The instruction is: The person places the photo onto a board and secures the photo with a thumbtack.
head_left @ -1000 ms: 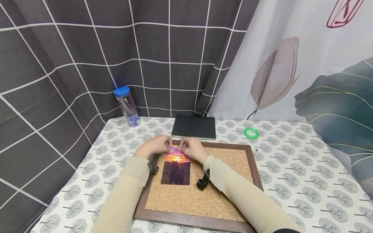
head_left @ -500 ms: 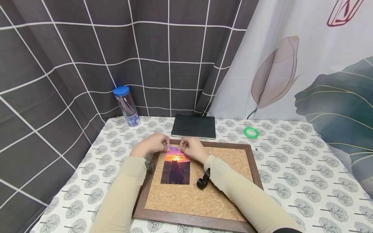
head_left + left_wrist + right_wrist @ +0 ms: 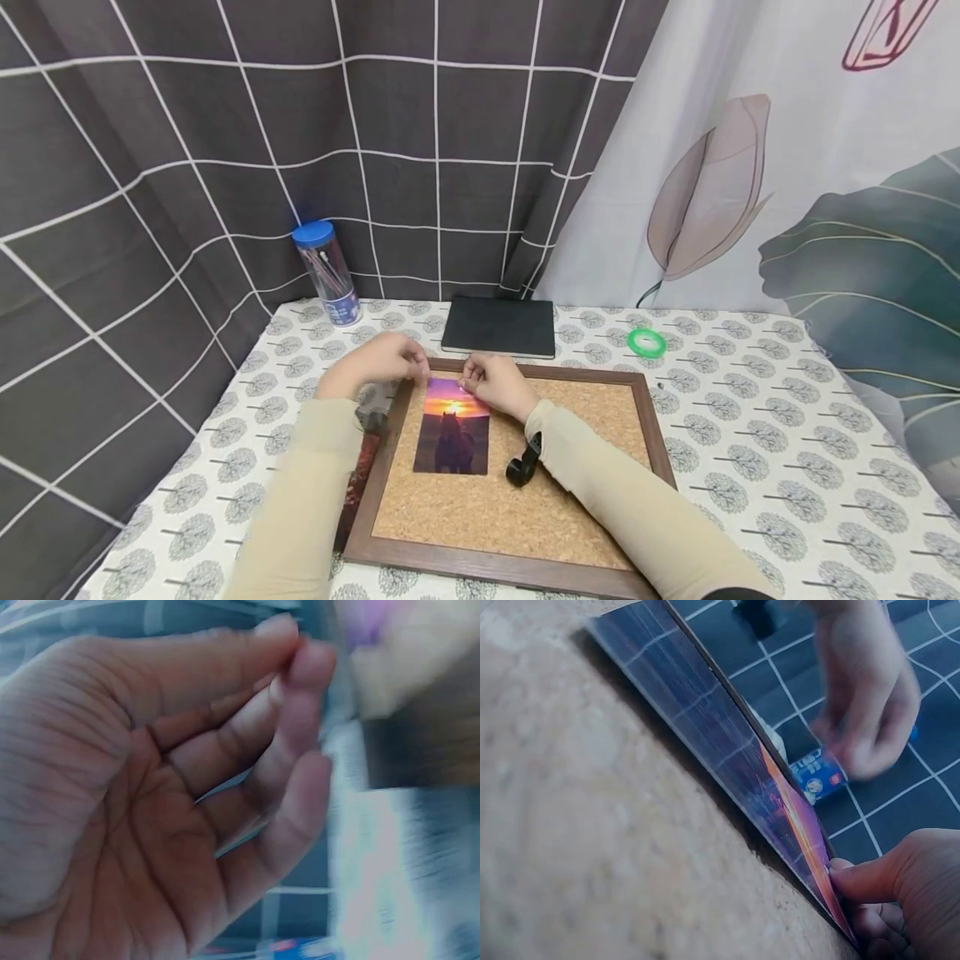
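A photo (image 3: 452,437) of a horse against a sunset lies upright on the upper left of a wood-framed corkboard (image 3: 555,492). My right hand (image 3: 498,385) pinches the photo's top right corner; its thumb (image 3: 870,881) lies against the purple edge in the right wrist view. Up and left of the photo, apart from it, is my left hand (image 3: 378,364), over the table beside the frame corner. The left wrist view shows the left fingers (image 3: 296,802) loosely bent, thumb tip meeting the index tip, and nothing visible between them.
Behind the board lies a black notebook (image 3: 498,327). A green tape roll (image 3: 647,342) sits to the right. A clear jar with a blue lid (image 3: 327,273) stands at the back left. A dark reddish picture (image 3: 358,483) shows beside the frame under the left forearm.
My left hand has come off the photo's top left corner and moved up and left. My right hand has kept its grip, and the photo lies in nearly the same place.
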A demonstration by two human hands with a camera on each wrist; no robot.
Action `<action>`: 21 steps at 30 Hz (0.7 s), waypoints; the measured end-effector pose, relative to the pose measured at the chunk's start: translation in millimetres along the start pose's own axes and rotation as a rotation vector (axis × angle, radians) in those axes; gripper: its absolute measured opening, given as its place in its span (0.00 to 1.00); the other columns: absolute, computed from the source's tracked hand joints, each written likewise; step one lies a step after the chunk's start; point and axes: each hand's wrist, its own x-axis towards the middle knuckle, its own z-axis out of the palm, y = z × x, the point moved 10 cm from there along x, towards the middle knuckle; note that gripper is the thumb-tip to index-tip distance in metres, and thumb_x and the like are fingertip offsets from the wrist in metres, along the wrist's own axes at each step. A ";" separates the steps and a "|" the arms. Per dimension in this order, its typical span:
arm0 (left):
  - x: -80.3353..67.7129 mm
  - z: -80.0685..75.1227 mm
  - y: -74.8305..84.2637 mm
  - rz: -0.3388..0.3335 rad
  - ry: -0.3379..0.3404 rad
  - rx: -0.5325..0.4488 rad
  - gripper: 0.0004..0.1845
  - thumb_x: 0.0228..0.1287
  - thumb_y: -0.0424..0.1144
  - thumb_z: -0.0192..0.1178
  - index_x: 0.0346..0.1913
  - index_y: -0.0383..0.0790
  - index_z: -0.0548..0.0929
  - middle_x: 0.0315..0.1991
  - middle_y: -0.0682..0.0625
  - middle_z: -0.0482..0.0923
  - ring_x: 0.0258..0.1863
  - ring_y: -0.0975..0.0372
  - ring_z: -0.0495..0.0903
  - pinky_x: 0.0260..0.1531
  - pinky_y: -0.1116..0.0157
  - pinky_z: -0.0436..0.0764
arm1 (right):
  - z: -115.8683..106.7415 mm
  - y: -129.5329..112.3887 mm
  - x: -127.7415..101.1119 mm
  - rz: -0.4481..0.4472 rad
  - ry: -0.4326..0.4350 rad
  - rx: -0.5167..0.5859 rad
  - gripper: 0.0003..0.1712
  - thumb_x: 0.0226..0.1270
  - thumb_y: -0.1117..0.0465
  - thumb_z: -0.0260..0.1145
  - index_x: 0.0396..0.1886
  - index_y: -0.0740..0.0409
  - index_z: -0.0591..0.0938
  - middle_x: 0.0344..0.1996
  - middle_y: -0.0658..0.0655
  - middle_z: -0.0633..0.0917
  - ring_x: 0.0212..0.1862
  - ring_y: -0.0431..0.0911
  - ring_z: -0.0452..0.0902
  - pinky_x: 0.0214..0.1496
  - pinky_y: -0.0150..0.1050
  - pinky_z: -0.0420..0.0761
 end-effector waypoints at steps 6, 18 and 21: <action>-49.9 -40.1 -15.9 -0.033 0.025 -0.054 0.10 0.62 0.43 0.63 0.42 0.43 0.83 0.38 0.47 0.85 0.39 0.56 0.83 0.42 0.59 0.80 | 7.5 -0.4 0.7 -0.003 -0.023 -0.005 0.08 0.61 0.57 0.70 0.26 0.49 0.79 0.22 0.46 0.82 0.26 0.36 0.73 0.32 0.29 0.74; -125.1 2.8 -89.1 -0.245 -0.125 -0.108 0.29 0.44 0.42 0.75 0.49 0.33 0.78 0.49 0.38 0.79 0.49 0.49 0.77 0.49 0.49 0.77 | 1.3 0.4 -0.2 0.017 -0.025 -0.032 0.08 0.61 0.56 0.70 0.26 0.48 0.78 0.23 0.46 0.82 0.27 0.37 0.74 0.34 0.31 0.74; -132.0 5.3 -84.7 -0.229 -0.091 -0.063 0.31 0.39 0.43 0.77 0.48 0.35 0.78 0.47 0.39 0.77 0.48 0.50 0.75 0.49 0.49 0.76 | 1.3 1.4 -0.1 0.017 -0.020 -0.031 0.08 0.61 0.56 0.69 0.26 0.48 0.78 0.23 0.46 0.82 0.27 0.37 0.74 0.33 0.31 0.74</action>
